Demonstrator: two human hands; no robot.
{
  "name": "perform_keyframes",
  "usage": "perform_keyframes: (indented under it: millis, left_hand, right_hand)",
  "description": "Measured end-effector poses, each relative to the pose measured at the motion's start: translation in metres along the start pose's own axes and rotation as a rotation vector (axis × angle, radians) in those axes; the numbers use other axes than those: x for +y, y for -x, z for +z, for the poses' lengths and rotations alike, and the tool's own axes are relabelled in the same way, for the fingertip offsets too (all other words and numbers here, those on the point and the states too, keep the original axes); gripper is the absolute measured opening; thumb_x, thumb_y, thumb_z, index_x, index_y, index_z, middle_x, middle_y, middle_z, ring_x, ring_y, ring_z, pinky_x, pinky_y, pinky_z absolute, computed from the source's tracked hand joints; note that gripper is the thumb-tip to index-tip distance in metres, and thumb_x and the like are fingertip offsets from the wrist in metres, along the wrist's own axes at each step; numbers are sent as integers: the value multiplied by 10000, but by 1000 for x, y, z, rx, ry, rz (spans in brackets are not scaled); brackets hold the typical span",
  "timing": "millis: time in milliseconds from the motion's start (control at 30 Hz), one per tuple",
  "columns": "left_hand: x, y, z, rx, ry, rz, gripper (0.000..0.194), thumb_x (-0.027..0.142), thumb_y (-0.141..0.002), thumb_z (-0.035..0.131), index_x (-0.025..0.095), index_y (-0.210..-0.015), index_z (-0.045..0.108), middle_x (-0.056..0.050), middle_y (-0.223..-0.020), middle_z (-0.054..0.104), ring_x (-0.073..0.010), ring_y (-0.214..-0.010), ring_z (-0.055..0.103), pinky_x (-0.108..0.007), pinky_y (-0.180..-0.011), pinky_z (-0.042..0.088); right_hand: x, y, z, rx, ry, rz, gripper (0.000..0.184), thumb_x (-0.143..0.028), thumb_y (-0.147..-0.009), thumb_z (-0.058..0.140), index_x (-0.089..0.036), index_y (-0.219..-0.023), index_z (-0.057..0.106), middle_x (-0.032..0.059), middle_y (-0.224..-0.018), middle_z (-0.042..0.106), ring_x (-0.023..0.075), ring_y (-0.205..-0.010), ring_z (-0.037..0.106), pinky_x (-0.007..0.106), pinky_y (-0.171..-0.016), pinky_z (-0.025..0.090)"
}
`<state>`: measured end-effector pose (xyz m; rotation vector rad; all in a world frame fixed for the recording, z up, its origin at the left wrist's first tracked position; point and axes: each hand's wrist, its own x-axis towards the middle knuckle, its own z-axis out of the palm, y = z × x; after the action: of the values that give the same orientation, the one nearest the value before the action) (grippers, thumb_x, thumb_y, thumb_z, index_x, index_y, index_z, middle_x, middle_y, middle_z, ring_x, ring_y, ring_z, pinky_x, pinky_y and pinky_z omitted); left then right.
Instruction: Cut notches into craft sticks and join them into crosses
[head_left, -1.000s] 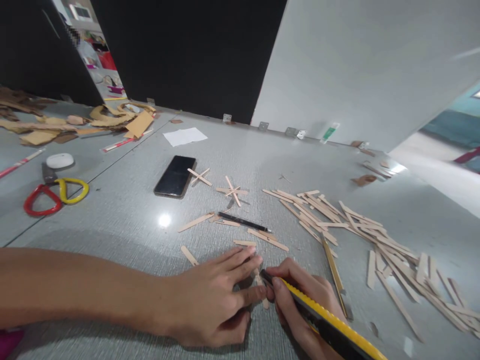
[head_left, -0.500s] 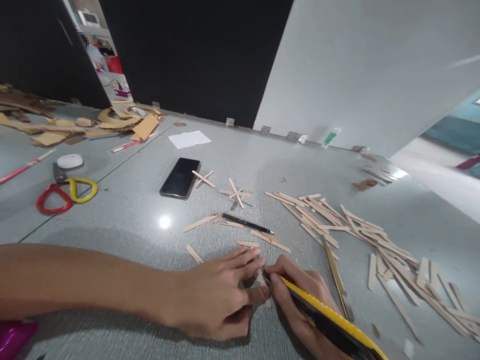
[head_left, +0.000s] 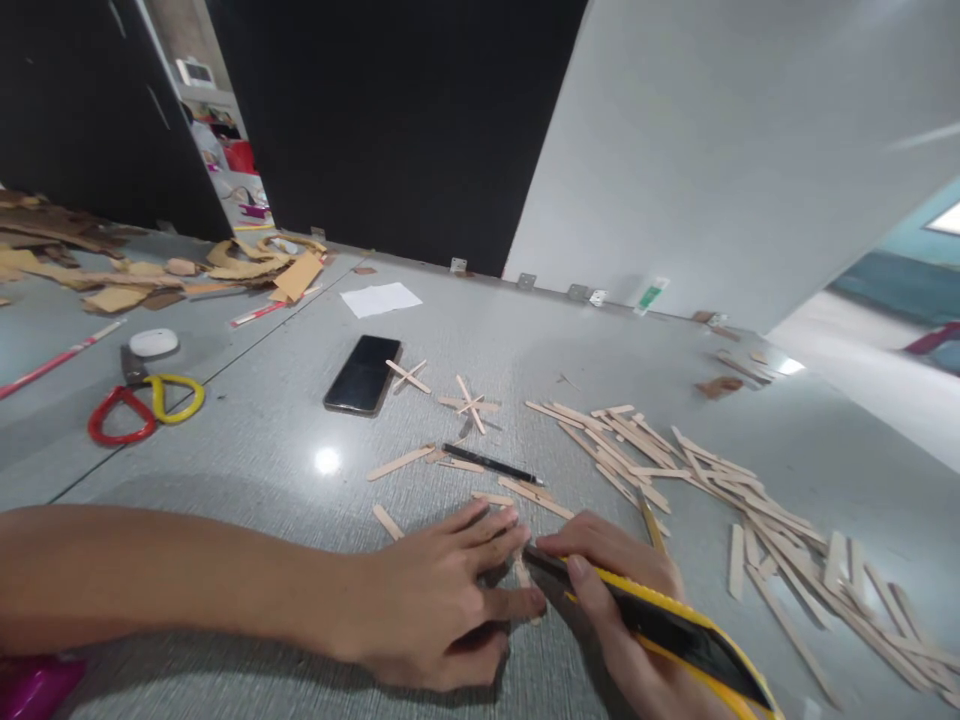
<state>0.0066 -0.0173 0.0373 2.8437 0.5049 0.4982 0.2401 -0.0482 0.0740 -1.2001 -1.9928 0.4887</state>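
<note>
My left hand (head_left: 442, 600) lies on the grey table (head_left: 247, 450), fingers stretched out and pressing down a short wooden stick (head_left: 523, 577) that is mostly hidden under them. My right hand (head_left: 615, 600) grips a yellow and black utility knife (head_left: 660, 625), whose tip rests against that stick beside my left fingertips. A black pen (head_left: 491, 464) and a few loose stick pieces (head_left: 400, 462) lie just beyond my hands.
A big heap of wooden sticks (head_left: 735, 500) spreads over the right. A black phone (head_left: 363, 374) and two glued stick crosses (head_left: 470, 403) lie in the middle. Red and yellow scissors (head_left: 142, 410), a white disc and cardboard scraps (head_left: 225, 262) are at the left.
My right hand has turned the knife so its body lies flatter and its dark side shows. The view has shifted slightly. My left hand keeps pressing the stick.
</note>
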Motion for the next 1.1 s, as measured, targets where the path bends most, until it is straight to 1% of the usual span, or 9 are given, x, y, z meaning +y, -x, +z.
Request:
perform_keyframes:
  millis: [67, 133, 200, 300, 400, 533, 700, 967, 1100]
  left_hand:
    - [0, -2, -2, -1, 8, 3, 474, 391, -1057, 487, 211, -1489, 563, -209, -1627, 446, -375, -1554, 376, -562, -1290, 256]
    - [0, -3, -3, -2, 17, 10, 473, 386, -1056, 486, 193, -1480, 571, -221, -1636, 426, -376, -1561, 362, -560, -1294, 246]
    - [-1, -5, -5, -15, 22, 21, 495, 386, -1059, 488, 184, -1507, 551, -219, -1646, 414, -375, -1564, 355, -558, -1296, 246]
    - [-1, -7, -7, -40, 25, 35, 511, 387, -1070, 473, 222, -1552, 517, -191, -1651, 423, -371, -1553, 379, -578, -1287, 263]
    - [-1, -8, -9, -62, 30, 46, 504, 393, -1085, 442, 246, -1563, 507, -180, -1669, 404, -373, -1564, 357, -583, -1278, 281]
    - [0, -10, -9, -77, 35, 59, 490, 380, -1097, 423, 271, -1568, 501, -167, -1696, 362, -365, -1579, 328, -572, -1278, 285]
    - [0, -12, -7, -75, 19, 60, 513, 409, -1086, 449, 257, -1573, 495, -177, -1678, 378, -380, -1567, 349, -582, -1282, 263]
    - [5, -13, -4, -118, -68, 40, 582, 442, -1058, 468, 236, -1600, 429, -244, -1651, 381, -453, -1553, 333, -756, -1192, 260]
    - [4, -14, -5, -154, -60, 34, 639, 474, -1028, 510, 229, -1609, 404, -249, -1661, 361, -463, -1562, 307, -779, -1185, 238]
  right_hand:
    - [-3, -2, 2, 47, 1, 22, 175, -348, -1039, 559, -301, -998, 723, 56, -962, 744, 244, -896, 730, 353, -770, 589]
    - [-5, -1, 6, 76, -85, 125, 120, -364, -1039, 586, -299, -1109, 658, 46, -993, 744, 226, -913, 730, 325, -766, 588]
    - [-5, 3, 10, 56, -239, 236, 128, -399, -1055, 584, -297, -1130, 578, 8, -886, 718, 187, -784, 701, 273, -676, 563]
    - [2, 9, 13, 21, -385, 302, 190, -453, -1070, 563, -276, -1001, 549, -35, -756, 595, 147, -638, 548, 243, -582, 472]
    - [11, 14, 13, 0, -418, 327, 296, -466, -1077, 548, -253, -872, 534, -29, -754, 525, 151, -649, 474, 267, -588, 423]
    - [17, 20, 18, 67, -439, 344, 344, -452, -1096, 515, -249, -819, 502, -47, -719, 451, 149, -633, 396, 279, -580, 354]
    - [14, 23, 24, 100, -485, 350, 354, -444, -1108, 495, -250, -813, 495, -42, -742, 447, 154, -661, 380, 288, -604, 359]
    - [4, 23, 25, 125, -492, 344, 357, -452, -1104, 503, -254, -807, 490, -36, -736, 453, 153, -659, 386, 264, -574, 379]
    - [2, 22, 25, 131, -489, 354, 351, -454, -1098, 518, -250, -812, 505, -34, -736, 462, 145, -653, 394, 251, -561, 380]
